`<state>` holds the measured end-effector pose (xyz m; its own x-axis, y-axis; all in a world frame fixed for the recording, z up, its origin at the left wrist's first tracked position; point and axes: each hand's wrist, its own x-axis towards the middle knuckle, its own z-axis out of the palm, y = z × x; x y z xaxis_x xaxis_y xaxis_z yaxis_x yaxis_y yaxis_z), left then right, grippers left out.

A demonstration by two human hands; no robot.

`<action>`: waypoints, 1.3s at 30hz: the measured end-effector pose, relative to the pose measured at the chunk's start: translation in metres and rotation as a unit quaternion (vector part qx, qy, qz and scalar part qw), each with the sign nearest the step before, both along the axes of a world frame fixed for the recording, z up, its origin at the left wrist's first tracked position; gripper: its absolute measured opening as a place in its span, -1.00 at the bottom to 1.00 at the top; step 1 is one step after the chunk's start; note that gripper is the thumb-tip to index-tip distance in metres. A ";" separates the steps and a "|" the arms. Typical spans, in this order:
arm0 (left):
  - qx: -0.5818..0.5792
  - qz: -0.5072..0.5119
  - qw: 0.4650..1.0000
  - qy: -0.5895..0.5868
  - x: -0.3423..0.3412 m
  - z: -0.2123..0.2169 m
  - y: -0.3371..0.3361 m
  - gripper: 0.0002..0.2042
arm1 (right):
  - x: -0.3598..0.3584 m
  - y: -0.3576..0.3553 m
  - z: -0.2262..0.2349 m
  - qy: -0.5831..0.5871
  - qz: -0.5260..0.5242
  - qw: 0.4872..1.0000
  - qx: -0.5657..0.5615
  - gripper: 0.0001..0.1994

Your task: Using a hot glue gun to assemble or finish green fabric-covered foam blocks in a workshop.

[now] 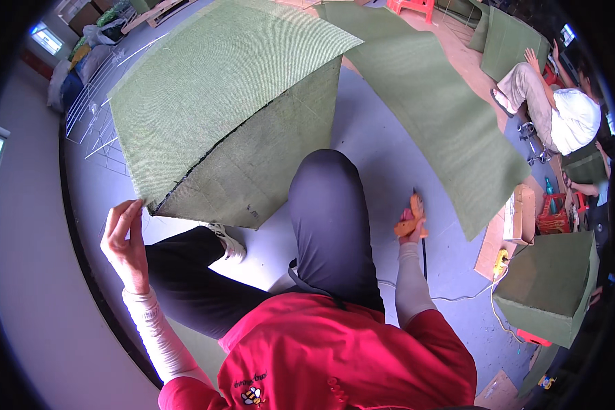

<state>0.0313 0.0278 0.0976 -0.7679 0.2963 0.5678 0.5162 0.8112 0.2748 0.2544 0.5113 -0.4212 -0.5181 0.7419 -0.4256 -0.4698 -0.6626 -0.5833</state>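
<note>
A large boxy form covered in green woven mesh (219,89) stands before me, with a dark seam along one edge. Its near left corner is between the thumb and fingers of my left hand (124,239), which is closed in a pinch there. Out to the right, well apart from the form, my right hand (410,236) is wrapped around the handle of an orange glue gun (415,208). The gun's dark tip points away from me, and a black cord hangs from it. My raised knee (328,205) is between the form and the gun.
A long green mesh sheet (417,102) lies on the grey floor. At right are a smaller green box (547,287), a cardboard box (519,215), a yellow power socket (501,263) with a white cable, and a seated person (574,123). A wire rack (102,102) stands at left.
</note>
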 end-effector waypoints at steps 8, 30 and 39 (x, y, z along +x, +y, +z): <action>0.051 -0.043 0.997 0.048 0.003 -0.033 -0.018 -0.70 | 0.081 -0.052 -0.042 -0.091 0.043 0.989 -0.108 -0.29; -0.035 -0.081 0.978 0.187 -0.024 -0.040 -0.042 -0.62 | -0.188 -0.175 0.465 0.057 0.166 0.639 0.749 -0.70; 0.407 -0.007 0.876 -0.258 -0.123 -0.009 -0.077 -0.57 | -0.191 -0.177 0.457 0.048 0.241 0.736 0.631 -0.67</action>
